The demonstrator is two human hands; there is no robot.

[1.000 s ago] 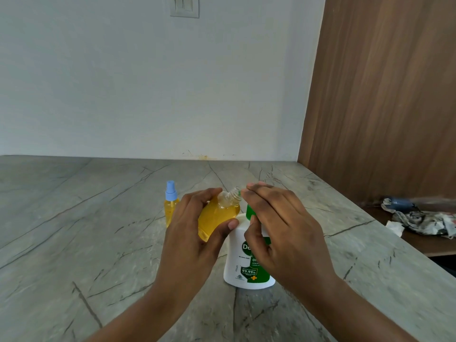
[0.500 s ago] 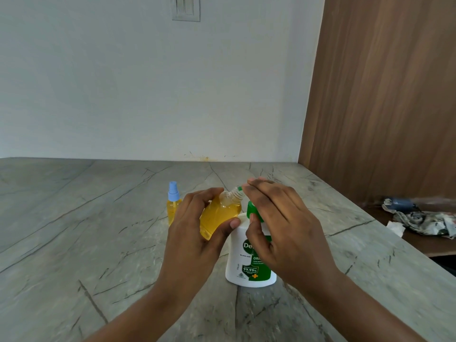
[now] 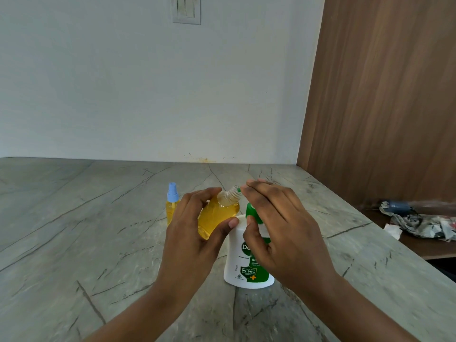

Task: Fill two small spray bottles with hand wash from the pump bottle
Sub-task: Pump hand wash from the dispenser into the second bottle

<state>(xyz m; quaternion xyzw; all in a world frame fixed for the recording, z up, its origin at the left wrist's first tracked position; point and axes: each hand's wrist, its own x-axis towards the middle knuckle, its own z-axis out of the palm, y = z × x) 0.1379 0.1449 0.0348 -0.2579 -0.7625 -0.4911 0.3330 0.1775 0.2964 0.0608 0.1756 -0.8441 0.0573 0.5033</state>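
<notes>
My left hand (image 3: 195, 233) grips an uncapped small spray bottle (image 3: 217, 213) full of yellow liquid, tilted with its open neck against the green nozzle of the pump bottle. The white pump bottle (image 3: 243, 265) with a green label stands on the counter. My right hand (image 3: 278, 225) lies over its green pump head (image 3: 253, 212), fingers straight on top and thumb against the bottle's shoulder. A second small spray bottle (image 3: 172, 206), yellow-filled with a blue spray cap, stands upright just behind my left hand.
The grey stone counter (image 3: 86, 243) runs back to a white wall. A brown wooden panel (image 3: 382, 95) rises on the right. Beyond the counter's right edge, a lower wooden shelf holds a crumpled cloth (image 3: 424, 223).
Both hands and both bottles keep the same pose; the view has only shifted slightly.
</notes>
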